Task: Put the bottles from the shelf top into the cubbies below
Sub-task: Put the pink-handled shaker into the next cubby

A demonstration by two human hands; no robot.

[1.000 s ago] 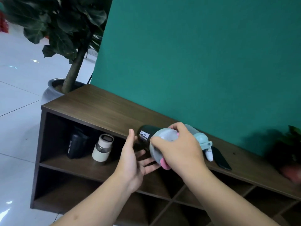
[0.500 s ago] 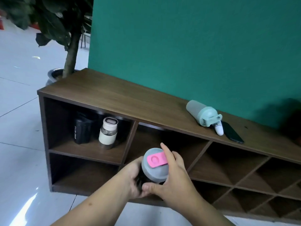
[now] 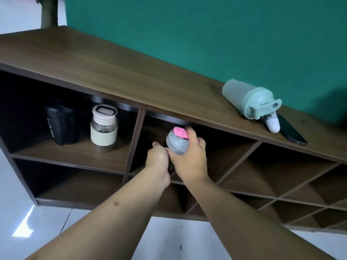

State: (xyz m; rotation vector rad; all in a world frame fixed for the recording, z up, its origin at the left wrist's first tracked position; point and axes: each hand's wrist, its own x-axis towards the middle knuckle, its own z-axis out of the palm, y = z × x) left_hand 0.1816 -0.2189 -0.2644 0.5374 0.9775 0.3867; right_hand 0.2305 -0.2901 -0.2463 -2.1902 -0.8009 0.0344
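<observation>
Both hands grip the grey-lidded bottle [image 3: 177, 144]: right hand [image 3: 189, 158] closed over its lid and pink tab, left hand [image 3: 158, 156] closed on its dark body, mostly hidden. It sits upright at the mouth of the second upper cubby [image 3: 216, 147], right of the divider [image 3: 134, 139]. Step in hand, by judgement: placement. Next move calls for setting its base on the cubby floor, then letting go. Left of the divider stand a black bottle [image 3: 62, 126] and a glass bottle [image 3: 104, 128]. Above, right of the divider, a pale green bottle [image 3: 247, 99] lies on the shelf top [image 3: 112, 66].
</observation>
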